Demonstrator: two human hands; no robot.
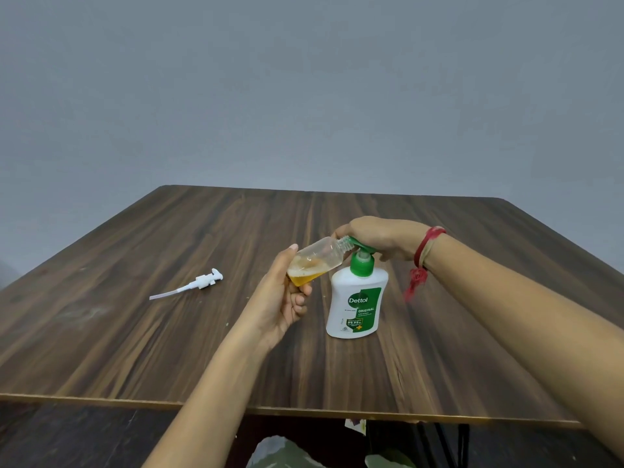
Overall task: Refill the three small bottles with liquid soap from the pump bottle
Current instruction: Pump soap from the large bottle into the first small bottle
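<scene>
Dark wood-grain table (135,332), plain grey wall (304,96) behind.

Left hand (283,298): grips the small bottle (317,261) round its base end, thumb on the far side, fingers curled underneath. The bottle is clear and uncapped, and is held off the table. It is tilted, with the neck pointing up and away from the grip toward the right. Amber soap (302,278) sits pooled in the low end, inside the grip, with some foam above it. The upper part of the bottle looks empty.

Pump bottle (358,305): white with a green label, upright on the table, just right of the left-hand grip. The tip of its green pump head (361,255) touches the small bottle's threaded neck.

Right hand (378,238): lies palm-down on top of the pump head, fingers bent over its front. The fingertips are partly hidden behind the small bottle's neck. A red thread (425,248) is tied at the wrist, with a loose end hanging below.

White pump (199,283) with a dip tube: lies flat on the table well left of the left-hand grip, untouched, with the tube pointing left and toward the person.
</scene>
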